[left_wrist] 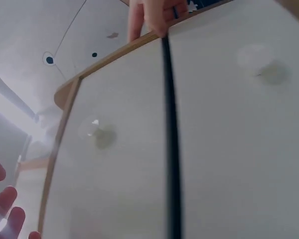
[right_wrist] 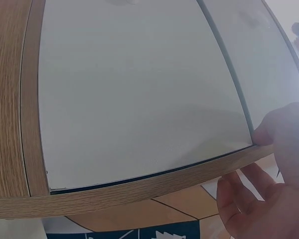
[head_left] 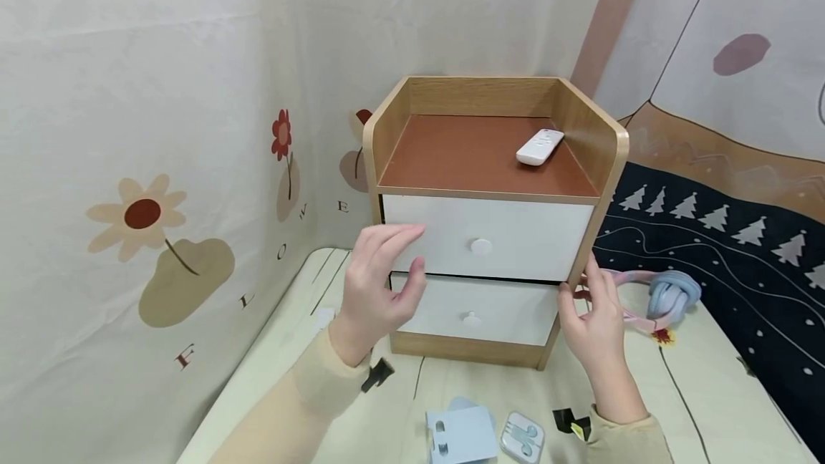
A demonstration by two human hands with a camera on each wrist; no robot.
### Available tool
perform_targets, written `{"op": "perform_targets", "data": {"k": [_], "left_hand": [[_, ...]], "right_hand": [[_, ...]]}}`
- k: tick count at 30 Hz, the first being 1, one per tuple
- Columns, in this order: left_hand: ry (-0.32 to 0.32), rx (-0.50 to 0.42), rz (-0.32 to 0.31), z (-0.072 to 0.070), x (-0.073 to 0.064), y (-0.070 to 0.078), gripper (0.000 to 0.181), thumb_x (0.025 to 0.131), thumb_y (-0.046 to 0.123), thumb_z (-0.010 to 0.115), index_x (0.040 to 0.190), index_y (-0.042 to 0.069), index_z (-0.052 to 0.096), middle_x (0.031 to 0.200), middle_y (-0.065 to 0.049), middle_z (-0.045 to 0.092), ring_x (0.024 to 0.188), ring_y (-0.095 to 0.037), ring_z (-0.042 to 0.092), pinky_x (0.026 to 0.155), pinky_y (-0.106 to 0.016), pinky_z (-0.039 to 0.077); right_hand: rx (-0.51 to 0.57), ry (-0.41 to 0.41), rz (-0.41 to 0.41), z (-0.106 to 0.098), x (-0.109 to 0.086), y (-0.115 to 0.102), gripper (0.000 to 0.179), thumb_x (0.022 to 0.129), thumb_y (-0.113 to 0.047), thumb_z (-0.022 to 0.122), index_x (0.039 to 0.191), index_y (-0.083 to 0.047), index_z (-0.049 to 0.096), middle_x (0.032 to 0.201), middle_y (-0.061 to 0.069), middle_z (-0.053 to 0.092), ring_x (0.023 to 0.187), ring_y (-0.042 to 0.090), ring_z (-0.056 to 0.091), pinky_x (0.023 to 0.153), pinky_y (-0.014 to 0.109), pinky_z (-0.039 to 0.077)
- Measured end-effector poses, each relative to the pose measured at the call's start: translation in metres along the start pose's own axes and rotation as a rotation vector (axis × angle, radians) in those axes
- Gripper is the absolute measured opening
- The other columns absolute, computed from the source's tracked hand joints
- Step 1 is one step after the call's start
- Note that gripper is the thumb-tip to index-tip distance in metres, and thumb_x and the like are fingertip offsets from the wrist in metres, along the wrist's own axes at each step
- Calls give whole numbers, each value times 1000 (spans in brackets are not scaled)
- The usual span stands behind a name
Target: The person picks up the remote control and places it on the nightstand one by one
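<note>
A small wooden two-drawer cabinet (head_left: 377, 163) with white drawer fronts stands upright in the head view. The upper drawer (head_left: 432, 235) and lower drawer (head_left: 425, 306) both sit closed, each with a round white knob. My right hand (head_left: 594, 317) pinches the cabinet's right front edge, the thumb at the gap between the drawers and the fingers along the outer side. In the right wrist view that thumb (right_wrist: 266, 130) presses by the edge strip. My left hand (head_left: 380, 281) holds nothing, its fingers bent loosely in front of the cabinet's left side.
On the brown top lies a white remote control (head_left: 540, 147). Behind my right hand are pink headphones (head_left: 644, 321) with a blue ear pad. Near the front sit a light blue card-like item (head_left: 467, 435) and boxed earphones (head_left: 523, 437). Printed cloth (head_left: 213, 92) hangs behind.
</note>
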State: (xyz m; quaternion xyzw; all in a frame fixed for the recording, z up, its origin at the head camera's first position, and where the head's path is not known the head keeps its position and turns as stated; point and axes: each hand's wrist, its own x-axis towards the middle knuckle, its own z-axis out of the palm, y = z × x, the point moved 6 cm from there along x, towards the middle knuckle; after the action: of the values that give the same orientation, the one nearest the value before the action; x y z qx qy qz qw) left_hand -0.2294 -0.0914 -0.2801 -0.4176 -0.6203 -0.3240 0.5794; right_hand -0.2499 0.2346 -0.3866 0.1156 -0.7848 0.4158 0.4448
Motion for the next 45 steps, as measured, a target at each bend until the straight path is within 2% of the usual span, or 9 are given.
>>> {"op": "perform_targets", "data": {"k": [6,11,15,20,23,27,31,35,45], "left_hand": [[26,-7,0,-28,-45,-16,30,92,-2,62,119,-13,69,106,-21,74,95,-35,68,88,-34,58],[24,37,-138,-52,-93,-46,36,85,-3,64,120,-14,67,102,-21,74,82,-27,69,82,-25,59],[-80,150,-322,-65,-131,-73,46,86,-1,68,132,-7,67,109,-16,75,79,-22,68,75,-26,57],[-285,302,-600,-74,-174,-97,58,90,7,76,147,6,64,119,-11,73,87,-23,70,72,-33,56],[-412,375,-744,-79,-199,-109,64,94,14,79,154,12,59,126,-12,71,94,-26,70,74,-38,55],[-527,398,-912,-88,-230,-121,72,96,21,80,162,15,52,134,-16,68,103,-31,69,83,-45,56],[-632,400,-1034,-94,-252,-128,78,98,28,79,167,16,44,144,-23,62,114,-39,67,93,-58,58],[-713,388,-1109,-97,-269,-133,82,100,34,76,170,15,39,151,-29,54,128,-48,62,105,-68,54],[-807,355,-1229,-100,-296,-140,85,99,33,74,172,15,34,159,-35,45,144,-59,50,116,-78,43]], "right_hand": [[-6,-5,9,1,0,1,71,96,8,65,164,-1,48,127,31,62,112,-22,51,92,-5,42],[-11,-6,11,1,-1,1,71,96,8,65,164,-2,48,128,30,63,112,-22,50,92,-5,42],[-7,4,0,1,0,0,71,95,9,65,164,-2,49,127,31,63,112,-21,51,91,-4,43],[-1,3,-5,2,0,0,71,95,10,64,164,-1,49,126,31,63,112,-21,52,92,-5,43],[4,4,-13,2,0,0,72,95,10,64,164,-1,49,124,32,63,112,-21,52,92,-5,43],[9,8,-18,3,0,0,71,94,10,64,163,0,50,121,32,62,111,-21,52,91,-4,44],[7,6,-12,4,-1,1,71,94,10,64,163,0,49,123,32,63,112,-21,52,91,-4,44],[5,12,-11,3,-1,1,71,94,10,64,163,1,49,125,32,63,112,-21,52,91,-4,43],[-7,12,-17,1,-1,1,72,94,9,64,164,-2,48,125,31,63,112,-21,51,91,-4,43]]}}
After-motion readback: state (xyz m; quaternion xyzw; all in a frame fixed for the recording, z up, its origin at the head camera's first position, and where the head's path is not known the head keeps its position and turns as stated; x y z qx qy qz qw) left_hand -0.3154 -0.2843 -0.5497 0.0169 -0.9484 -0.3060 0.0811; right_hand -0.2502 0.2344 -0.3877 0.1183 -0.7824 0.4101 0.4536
